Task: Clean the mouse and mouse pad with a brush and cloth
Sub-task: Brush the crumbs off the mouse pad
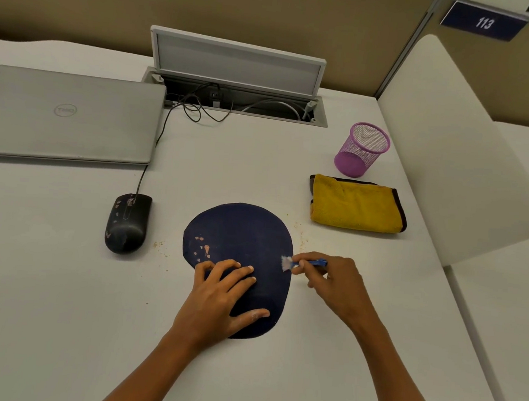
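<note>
Mouse pad [240, 239], dark blue, lies flat on the desk [56, 294]; we take it as our landmark. Head view: our left hand [216, 301] presses on its near part, fingers spread flat, gripping nothing. Our right hand [332, 283] pinches a small blue brush [304, 263], white bristles touching the pad's right edge. Pale specks sit on the pad's left side. Left of the pad, apart: black mouse [127, 223], speckled. Right and beyond: folded yellow cloth [357, 205]. Crumbs lie beside both edges.
</note>
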`<state>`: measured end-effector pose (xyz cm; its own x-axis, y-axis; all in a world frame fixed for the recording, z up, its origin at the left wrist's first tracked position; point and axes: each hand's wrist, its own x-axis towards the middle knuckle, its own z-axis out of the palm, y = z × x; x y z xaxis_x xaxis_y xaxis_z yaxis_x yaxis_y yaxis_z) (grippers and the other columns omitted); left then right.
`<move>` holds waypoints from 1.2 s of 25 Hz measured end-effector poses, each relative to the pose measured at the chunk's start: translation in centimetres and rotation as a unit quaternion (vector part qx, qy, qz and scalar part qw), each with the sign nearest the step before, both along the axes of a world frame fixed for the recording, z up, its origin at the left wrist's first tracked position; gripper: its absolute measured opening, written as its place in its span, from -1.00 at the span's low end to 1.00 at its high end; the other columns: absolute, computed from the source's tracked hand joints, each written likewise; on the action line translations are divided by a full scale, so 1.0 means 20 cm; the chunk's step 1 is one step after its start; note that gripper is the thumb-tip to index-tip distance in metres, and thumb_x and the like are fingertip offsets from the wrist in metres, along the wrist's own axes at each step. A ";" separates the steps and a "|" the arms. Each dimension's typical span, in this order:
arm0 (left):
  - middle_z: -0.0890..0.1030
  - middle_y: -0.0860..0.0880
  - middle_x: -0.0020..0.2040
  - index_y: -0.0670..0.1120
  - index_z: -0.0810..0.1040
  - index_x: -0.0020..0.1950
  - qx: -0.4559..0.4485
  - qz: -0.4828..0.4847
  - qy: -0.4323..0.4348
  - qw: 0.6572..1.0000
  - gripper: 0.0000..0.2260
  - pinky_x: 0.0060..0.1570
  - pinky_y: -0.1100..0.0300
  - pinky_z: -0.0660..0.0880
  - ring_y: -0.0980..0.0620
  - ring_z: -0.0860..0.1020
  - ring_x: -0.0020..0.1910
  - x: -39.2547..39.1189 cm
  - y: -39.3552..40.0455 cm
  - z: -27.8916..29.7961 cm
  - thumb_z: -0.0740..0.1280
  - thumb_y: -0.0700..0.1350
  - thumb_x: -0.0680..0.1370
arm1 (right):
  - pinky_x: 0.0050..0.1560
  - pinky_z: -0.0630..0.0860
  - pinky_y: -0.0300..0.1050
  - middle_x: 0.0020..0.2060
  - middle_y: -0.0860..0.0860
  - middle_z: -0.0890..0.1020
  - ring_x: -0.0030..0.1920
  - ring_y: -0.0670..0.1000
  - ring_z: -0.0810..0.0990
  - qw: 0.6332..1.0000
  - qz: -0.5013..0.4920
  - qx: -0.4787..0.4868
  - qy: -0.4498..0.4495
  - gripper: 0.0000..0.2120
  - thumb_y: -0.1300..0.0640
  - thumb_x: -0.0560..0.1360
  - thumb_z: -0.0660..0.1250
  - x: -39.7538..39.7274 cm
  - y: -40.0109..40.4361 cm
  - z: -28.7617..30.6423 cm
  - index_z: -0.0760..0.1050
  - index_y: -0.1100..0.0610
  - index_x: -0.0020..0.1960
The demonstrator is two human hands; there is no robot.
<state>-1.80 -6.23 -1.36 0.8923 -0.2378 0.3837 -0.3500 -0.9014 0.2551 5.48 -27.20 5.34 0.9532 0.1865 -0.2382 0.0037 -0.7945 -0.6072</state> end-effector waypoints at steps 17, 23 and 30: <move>0.63 0.04 0.12 -0.04 0.65 0.06 -0.001 -0.001 -0.005 1.000 -0.48 0.15 -0.01 0.22 -0.02 0.57 0.13 0.00 0.00 0.00 0.14 0.33 0.48 | 0.06 0.55 -0.13 0.02 0.02 0.68 -0.08 -0.10 0.61 0.990 0.097 0.085 0.056 -0.77 0.06 0.57 0.20 0.08 0.19 0.05 0.62 0.05 0.05; 0.63 0.06 0.12 -0.04 0.65 0.05 -0.005 0.003 -0.011 1.000 -0.48 0.15 -0.01 0.22 -0.03 0.56 0.13 0.00 0.00 0.01 0.15 0.33 0.47 | 0.15 0.51 -0.04 0.09 0.07 0.65 0.07 0.06 0.59 0.998 -0.042 -0.007 -0.052 -0.71 0.00 0.57 0.19 0.22 0.12 0.05 0.58 0.09 0.15; 0.63 0.06 0.12 -0.03 0.65 0.05 0.000 0.002 -0.002 1.000 -0.48 0.15 -0.02 0.22 -0.03 0.55 0.13 0.00 0.00 0.01 0.13 0.33 0.48 | 0.09 0.54 -0.09 0.04 0.04 0.67 0.00 -0.02 0.61 0.997 0.074 0.012 0.008 -0.75 0.03 0.58 0.18 0.21 0.25 0.03 0.59 0.04 0.11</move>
<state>-1.85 -6.28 -1.21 0.8919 -0.2344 0.3867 -0.3473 -0.9028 0.2538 9.74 -22.25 5.84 0.9109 0.3309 -0.2466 0.1105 -0.7714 -0.6267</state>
